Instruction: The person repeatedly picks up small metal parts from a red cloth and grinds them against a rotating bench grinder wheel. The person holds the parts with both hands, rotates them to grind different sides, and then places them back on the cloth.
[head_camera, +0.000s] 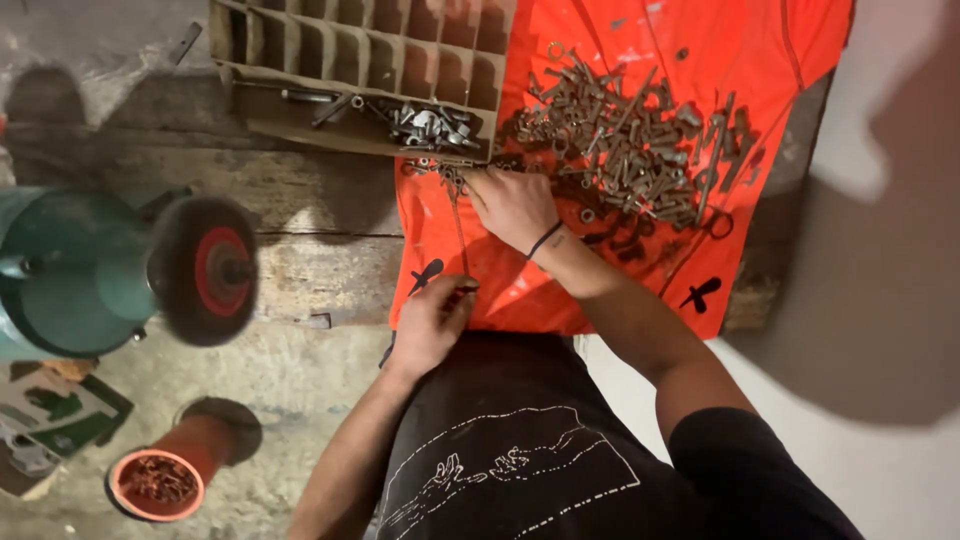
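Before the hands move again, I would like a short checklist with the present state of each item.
1. Right hand on the orange cloth, at the edge of the pile of bolts and nuts: ok.
2. Left hand pinching the lower end of a long thin rod: ok.
3. Rod's upper end under the right hand's fingers: cannot tell.
4. Compartment box within reach: ok.
5. Grinder wheel apart from both hands: ok.
6. Wheel stopped: cannot tell.

A heap of bolts (625, 140) lies on the cloth (760, 60) — toward its far edge. The divided tray (360, 50) overlaps the cloth's far-left corner — small parts (435, 125) in its near compartment.
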